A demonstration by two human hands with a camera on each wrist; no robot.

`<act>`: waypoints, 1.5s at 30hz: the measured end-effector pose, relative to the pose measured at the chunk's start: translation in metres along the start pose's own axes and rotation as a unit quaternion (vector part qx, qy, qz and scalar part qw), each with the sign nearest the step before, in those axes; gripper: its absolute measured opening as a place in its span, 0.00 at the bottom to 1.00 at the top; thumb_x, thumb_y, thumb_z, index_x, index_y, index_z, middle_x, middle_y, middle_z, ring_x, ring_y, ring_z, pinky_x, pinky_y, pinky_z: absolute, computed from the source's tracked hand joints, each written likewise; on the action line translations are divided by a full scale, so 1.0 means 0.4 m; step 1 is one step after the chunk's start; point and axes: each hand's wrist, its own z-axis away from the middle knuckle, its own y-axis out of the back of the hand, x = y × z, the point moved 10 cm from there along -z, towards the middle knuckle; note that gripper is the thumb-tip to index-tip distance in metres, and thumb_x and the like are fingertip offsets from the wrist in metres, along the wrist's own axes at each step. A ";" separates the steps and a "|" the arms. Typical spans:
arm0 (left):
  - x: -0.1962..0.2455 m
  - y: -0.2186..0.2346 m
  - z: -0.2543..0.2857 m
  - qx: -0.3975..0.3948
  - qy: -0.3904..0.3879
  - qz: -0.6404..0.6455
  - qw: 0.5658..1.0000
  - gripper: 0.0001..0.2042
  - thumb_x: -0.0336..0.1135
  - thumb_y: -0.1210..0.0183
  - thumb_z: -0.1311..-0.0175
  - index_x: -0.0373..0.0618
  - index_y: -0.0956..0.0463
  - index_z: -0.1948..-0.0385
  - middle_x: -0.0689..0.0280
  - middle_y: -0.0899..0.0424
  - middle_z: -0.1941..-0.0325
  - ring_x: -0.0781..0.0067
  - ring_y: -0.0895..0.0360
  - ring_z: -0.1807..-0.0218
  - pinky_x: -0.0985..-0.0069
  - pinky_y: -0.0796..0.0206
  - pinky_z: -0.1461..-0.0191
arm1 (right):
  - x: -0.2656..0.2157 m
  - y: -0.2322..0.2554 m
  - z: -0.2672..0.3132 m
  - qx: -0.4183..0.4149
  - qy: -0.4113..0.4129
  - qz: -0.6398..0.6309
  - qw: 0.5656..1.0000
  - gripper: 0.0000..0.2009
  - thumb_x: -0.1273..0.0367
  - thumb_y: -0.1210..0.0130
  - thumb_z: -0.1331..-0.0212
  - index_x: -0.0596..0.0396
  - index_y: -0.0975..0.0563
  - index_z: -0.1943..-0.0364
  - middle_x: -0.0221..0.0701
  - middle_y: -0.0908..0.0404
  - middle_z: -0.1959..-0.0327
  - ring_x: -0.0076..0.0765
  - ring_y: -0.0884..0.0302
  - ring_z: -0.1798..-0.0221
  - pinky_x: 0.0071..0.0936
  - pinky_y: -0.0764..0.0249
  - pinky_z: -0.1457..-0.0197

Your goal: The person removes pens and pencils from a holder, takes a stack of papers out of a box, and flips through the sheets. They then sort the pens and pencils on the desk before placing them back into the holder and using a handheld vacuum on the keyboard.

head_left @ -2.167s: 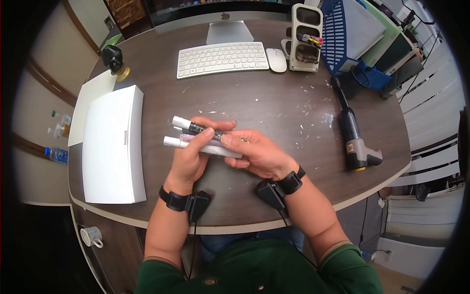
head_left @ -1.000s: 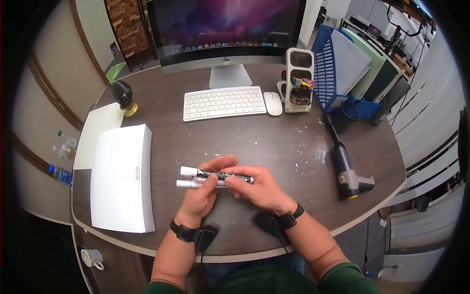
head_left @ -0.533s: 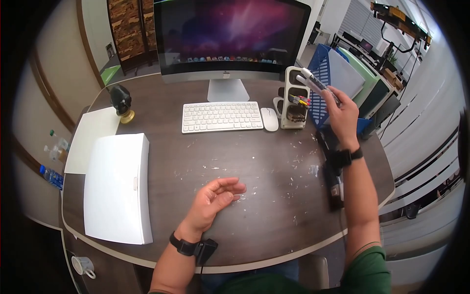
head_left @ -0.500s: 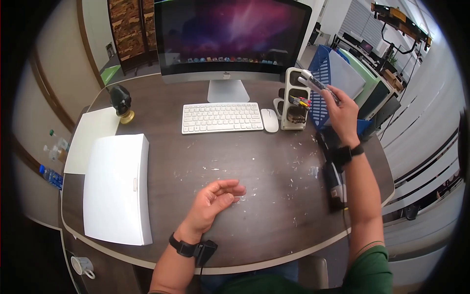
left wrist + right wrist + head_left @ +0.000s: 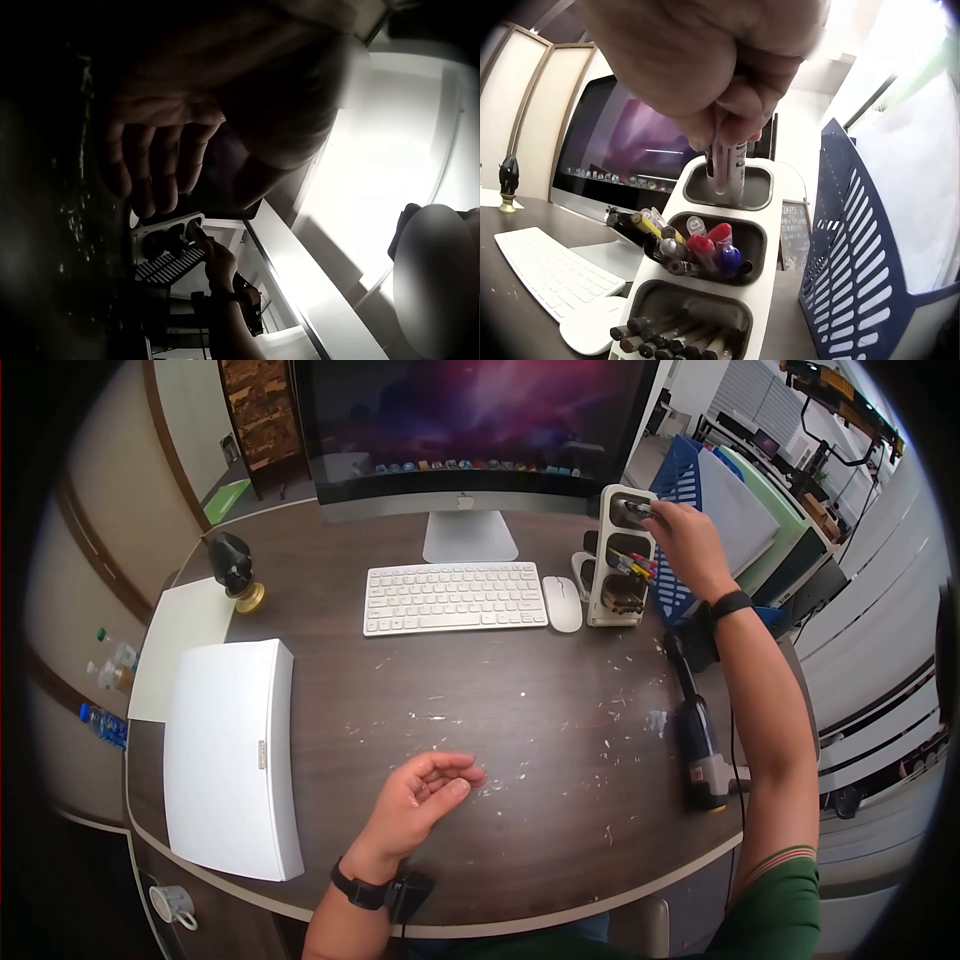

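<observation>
My right hand (image 5: 690,545) is at the top of a white desk organizer (image 5: 760,294) with three compartments. Its fingertips pinch a small bundle of markers (image 5: 729,169); in the right wrist view their lower ends reach down into the top compartment. Below that, the middle compartment holds several pens (image 5: 705,247) with red, blue, yellow and black parts, and the bottom one holds several dark-tipped sticks (image 5: 679,341). Over the front of the desk, my left hand (image 5: 418,800) is loosely curled with nothing in it.
Left of the organizer are a white mouse (image 5: 562,604), a keyboard (image 5: 455,598) and a monitor (image 5: 465,435). A blue file rack (image 5: 855,247) stands close on its right. A handheld vacuum (image 5: 705,745) lies at right, a white box (image 5: 220,760) at left; white scraps dot the desk.
Both hands held the markers together at first; the left let go. The right carried them up and right to the organizer, and their ends are now inside its top compartment.
</observation>
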 end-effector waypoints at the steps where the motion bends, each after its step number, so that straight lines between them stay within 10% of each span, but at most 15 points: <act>1: 0.000 -0.001 0.000 0.002 0.006 -0.003 1.000 0.15 0.30 0.41 0.26 0.35 0.25 0.42 0.55 0.15 0.46 0.63 0.18 0.41 0.68 0.27 0.35 | 0.003 -0.014 -0.009 -0.016 -0.009 0.011 1.000 0.13 0.67 0.37 0.36 0.58 0.18 0.52 0.46 0.16 0.59 0.58 0.18 0.57 0.47 0.23 0.53; 14: -0.006 0.016 0.005 0.027 0.027 -0.027 0.999 0.14 0.27 0.42 0.27 0.35 0.25 0.42 0.55 0.15 0.46 0.64 0.18 0.41 0.68 0.27 0.33 | -0.002 -0.118 -0.027 -0.133 -0.072 -0.088 0.985 0.31 0.68 0.28 0.49 0.62 0.24 0.38 0.51 0.19 0.45 0.55 0.18 0.43 0.39 0.24 0.35; 45: -0.010 0.026 0.004 0.056 0.033 -0.097 0.993 0.14 0.27 0.38 0.28 0.36 0.24 0.44 0.60 0.14 0.48 0.74 0.17 0.46 0.76 0.25 0.39 | -0.024 -0.069 -0.031 -0.099 0.042 0.079 0.991 0.17 0.66 0.39 0.39 0.43 0.19 0.44 0.33 0.16 0.49 0.47 0.16 0.51 0.42 0.19 0.49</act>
